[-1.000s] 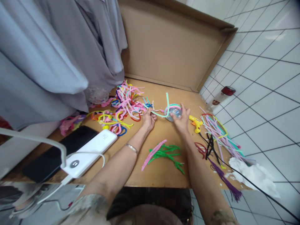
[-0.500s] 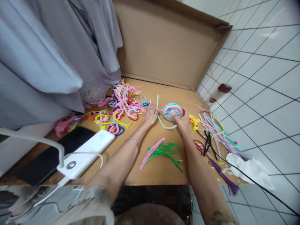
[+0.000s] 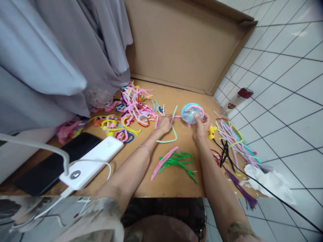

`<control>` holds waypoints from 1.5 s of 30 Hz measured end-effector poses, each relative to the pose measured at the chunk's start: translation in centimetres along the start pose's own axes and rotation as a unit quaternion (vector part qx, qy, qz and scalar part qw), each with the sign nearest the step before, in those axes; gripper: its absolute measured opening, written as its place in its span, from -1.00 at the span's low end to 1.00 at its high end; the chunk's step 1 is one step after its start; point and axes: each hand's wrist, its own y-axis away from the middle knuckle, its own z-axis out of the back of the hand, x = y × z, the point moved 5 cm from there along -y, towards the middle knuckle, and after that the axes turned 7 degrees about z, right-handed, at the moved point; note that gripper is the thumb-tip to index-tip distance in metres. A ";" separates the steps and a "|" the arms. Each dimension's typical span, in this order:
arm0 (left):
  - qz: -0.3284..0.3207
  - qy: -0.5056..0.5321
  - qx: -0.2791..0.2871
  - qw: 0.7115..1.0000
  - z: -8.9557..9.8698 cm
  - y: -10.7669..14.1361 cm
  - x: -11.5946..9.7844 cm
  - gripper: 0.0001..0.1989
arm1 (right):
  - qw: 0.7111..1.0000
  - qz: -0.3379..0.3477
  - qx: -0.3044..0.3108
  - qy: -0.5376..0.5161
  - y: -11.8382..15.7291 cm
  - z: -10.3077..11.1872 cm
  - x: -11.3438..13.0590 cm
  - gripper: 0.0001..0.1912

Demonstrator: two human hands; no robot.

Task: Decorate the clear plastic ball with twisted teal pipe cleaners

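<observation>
My right hand (image 3: 202, 125) grips a clear round plastic container (image 3: 191, 116), thumb on its near face. Blue and pink pipe cleaners wrap around its rim. From its left side, a pink pipe cleaner (image 3: 178, 116) stretches to the fingertips of my left hand (image 3: 165, 124), which are closed around its end. Crossing those fingertips is a bent pale green pipe cleaner (image 3: 176, 132); whether they also hold it is unclear. Nearer to me lie several green pipe cleaners (image 3: 180, 161) and a pink fuzzy strip (image 3: 164, 163).
Mixed pipe cleaners (image 3: 136, 107) heap up at left, near a white power bank (image 3: 93, 161) and a black phone (image 3: 83, 143). At right lie a yellow glue gun (image 3: 212, 131), lilac pipe cleaners (image 3: 230, 137) and white fluff (image 3: 264, 179). A cardboard panel (image 3: 186, 43) stands behind.
Both hands and the container have shifted slightly right in view. The container has tilted, showing more of its blue-wrapped rim. The pale green pipe cleaner has swung, its lower end now pointing left.
</observation>
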 end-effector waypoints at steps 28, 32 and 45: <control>0.045 0.055 -0.023 0.997 -0.1 -0.4 0.7 -0.64 | 0.969 0.023 0.199 0.146 1.7 -2.5 -1.5 -0.24; 0.061 0.049 -0.024 0.997 -0.1 -0.4 0.9 -0.63 | 0.968 0.030 0.183 0.169 2.0 -2.4 -1.0 -0.26; 0.082 0.032 -0.027 0.996 0.2 -0.2 0.6 -0.67 | 0.966 0.050 0.189 0.167 2.6 -2.3 -0.7 -0.26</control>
